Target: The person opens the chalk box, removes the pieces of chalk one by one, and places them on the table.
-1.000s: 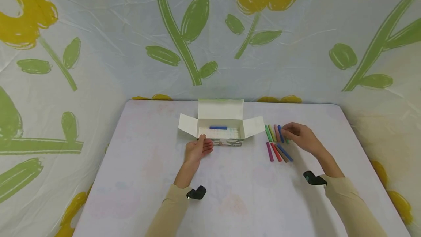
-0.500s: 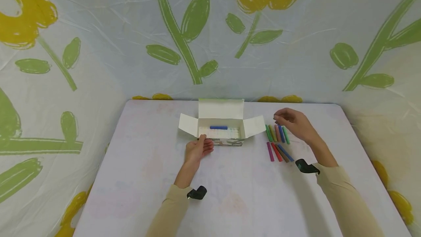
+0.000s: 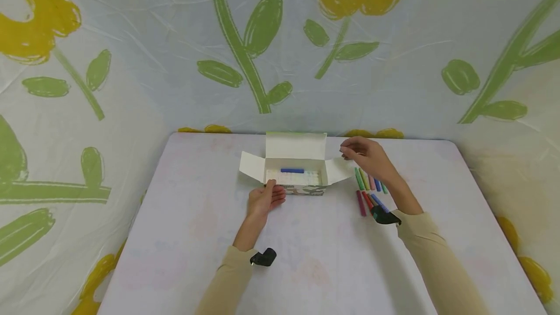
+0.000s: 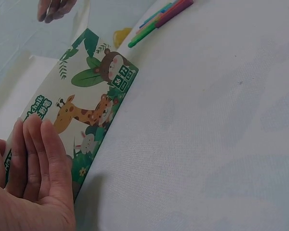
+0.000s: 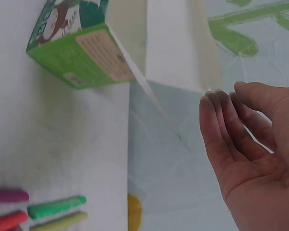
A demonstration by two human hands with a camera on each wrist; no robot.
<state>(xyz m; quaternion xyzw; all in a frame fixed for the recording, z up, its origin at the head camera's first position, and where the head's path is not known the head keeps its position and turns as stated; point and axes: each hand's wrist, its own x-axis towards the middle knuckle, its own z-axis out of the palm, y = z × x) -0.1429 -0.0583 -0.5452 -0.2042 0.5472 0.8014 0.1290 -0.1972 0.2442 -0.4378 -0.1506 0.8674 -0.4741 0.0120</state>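
An open chalk box [image 3: 302, 190] with printed animals stands toward the table's back, its flaps spread. Inside, a blue chalk stick [image 3: 292, 170] lies on top of a pale layer. My left hand [image 3: 261, 199] holds the box at its front left, thumb at the rim and fingers along the front wall [image 4: 41, 159]. Over the box's right flap [image 3: 338, 170] hovers my right hand [image 3: 367, 157], fingers gently bent with nothing between them; the right wrist view shows the fingertips bare [image 5: 250, 130].
Right of the box lie two rows of coloured chalk sticks, among them a purple stick [image 3: 360, 203] and a green stick [image 3: 359, 179]. My right forearm partly covers them. A flower-printed sheet [image 3: 175, 38] hangs behind the white table [image 3: 210, 169].
My right hand has left the chalk sticks and moved leftward and away from me, up over the right flap. My left hand and the box have stayed in place.
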